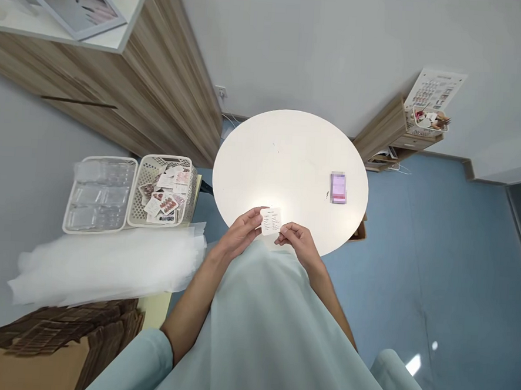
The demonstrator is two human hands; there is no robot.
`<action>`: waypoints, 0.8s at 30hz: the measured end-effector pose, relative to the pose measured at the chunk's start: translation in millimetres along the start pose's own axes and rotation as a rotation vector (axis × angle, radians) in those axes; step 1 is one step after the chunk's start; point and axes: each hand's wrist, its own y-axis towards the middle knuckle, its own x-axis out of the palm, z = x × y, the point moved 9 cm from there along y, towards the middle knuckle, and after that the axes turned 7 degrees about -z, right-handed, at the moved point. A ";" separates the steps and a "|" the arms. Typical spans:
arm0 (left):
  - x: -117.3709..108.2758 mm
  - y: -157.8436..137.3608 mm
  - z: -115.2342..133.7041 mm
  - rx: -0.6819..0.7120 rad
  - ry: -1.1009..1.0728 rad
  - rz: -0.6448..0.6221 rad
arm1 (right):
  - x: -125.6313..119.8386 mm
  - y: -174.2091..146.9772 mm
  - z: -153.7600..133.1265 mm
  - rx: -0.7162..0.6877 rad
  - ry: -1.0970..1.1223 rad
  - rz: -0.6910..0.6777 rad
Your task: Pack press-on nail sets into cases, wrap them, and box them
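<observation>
Between my two hands is a small white printed card [271,221], held over the near edge of the round white table [290,144]. My left hand [243,232] pinches the card's left side, thumb and fingers closed on it. At its lower right corner, the fingers of my right hand [299,240] are closed on the card too. Lines of dark print show on the card, too small to read. A blurred-out pink and purple rectangle [338,188] lies on the table's right side.
Left of the table stand a white basket of printed cards [131,213] and a white basket of clear plastic boxes [68,207]. Below them lie a pile of translucent bags [110,265] and stacked cardboard [29,363]. A wooden cabinet [174,78] and a small shelf unit [391,123] flank the table.
</observation>
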 end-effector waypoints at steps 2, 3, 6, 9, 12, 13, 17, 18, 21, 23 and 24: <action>2.8 -2.6 0.5 -0.013 -0.031 -0.050 | 7.7 1.7 3.2 0.017 0.029 -0.032; 2.9 -4.5 0.5 -0.018 -0.037 -0.064 | 10.9 2.7 5.1 0.024 0.035 -0.037; -2.7 -11.1 1.1 -0.007 -0.027 -0.047 | 16.6 5.7 10.4 0.040 0.029 -0.014; -10.7 -17.9 1.7 0.012 -0.027 -0.008 | 23.4 8.4 13.5 0.055 0.016 -0.012; -14.3 -23.6 -0.1 -0.002 -0.036 -0.020 | 35.2 11.3 16.2 0.074 0.003 -0.063; -15.6 -25.2 -1.0 -0.008 -0.042 -0.026 | 39.3 12.2 17.2 0.080 0.000 -0.081; -28.0 -30.2 -4.4 0.002 -0.066 0.019 | 44.3 13.1 17.1 0.066 -0.096 -0.005; -32.8 -31.5 -5.3 0.008 -0.062 0.051 | 42.3 11.7 13.3 0.040 -0.148 0.058; -45.8 -36.0 -5.8 0.025 -0.010 0.154 | 47.3 5.3 -3.3 -0.050 -0.276 0.147; -50.0 -38.4 -3.5 0.048 0.045 0.199 | 58.5 2.5 -12.4 -0.082 -0.324 0.122; -50.6 -39.2 -2.2 0.060 0.071 0.212 | 63.7 1.7 -16.0 -0.091 -0.350 0.112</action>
